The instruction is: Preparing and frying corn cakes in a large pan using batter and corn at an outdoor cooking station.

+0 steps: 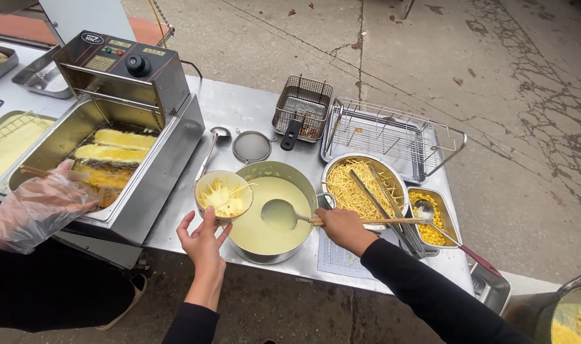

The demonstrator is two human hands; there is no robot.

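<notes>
Nearest the camera are the person's two dark-sleeved arms, reaching over the near edge of the steel table. The pot of pale batter at the table's near edge serves as the landmark. Left of the pot stands the largest thing, an electric fryer with yellow battered pieces lying in its oil; a co-worker's gloved hand rests at its near corner, holding a wooden stick. Behind and right of the pot sits a wire rack over a tray, and directly behind it a small fry basket and a round mesh strainer. Just right of the pot is a metal bowl of potato strips with tongs laid across it, then a small pan of corn kernels with a spoon in it. The left hand cups a small bowl of strips from below, held at the pot's left rim. The right hand is closed around the wooden handle of a ladle whose cup rests in the batter.
</notes>
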